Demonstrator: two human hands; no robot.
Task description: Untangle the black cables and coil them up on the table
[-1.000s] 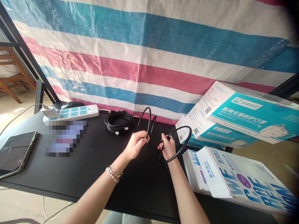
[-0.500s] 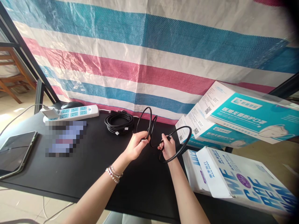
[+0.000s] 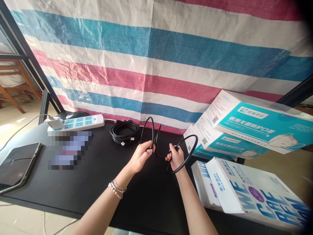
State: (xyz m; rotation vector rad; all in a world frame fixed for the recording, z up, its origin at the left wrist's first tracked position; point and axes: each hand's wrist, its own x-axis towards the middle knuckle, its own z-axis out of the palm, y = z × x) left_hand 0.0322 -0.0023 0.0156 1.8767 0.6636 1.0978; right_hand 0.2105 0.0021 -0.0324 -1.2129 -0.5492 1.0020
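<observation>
Above the black table (image 3: 102,189), my left hand (image 3: 141,155) pinches a black cable (image 3: 158,143) with a pale tag or plug showing at the fingertips. My right hand (image 3: 176,157) is closed on another stretch of the same cable, and a wide loop of it curves round that wrist. Between the two hands the cable hangs in loose bends. Just beyond my left hand lies a coiled black cable (image 3: 124,131) with light-coloured plug ends, resting on the table.
On the left are a white power strip (image 3: 80,122) with a charger plugged in, a dark mouse (image 3: 75,114), a tablet (image 3: 18,166) and a blurred-out item (image 3: 70,150). Mask boxes (image 3: 259,125) and white boxes (image 3: 254,192) stack at the right. A striped sheet (image 3: 146,65) hangs behind.
The view has tilted up slightly. Both hands keep hold of the cable, and a pale end now shows at my left fingertips. The loop round my right wrist has shifted a little.
</observation>
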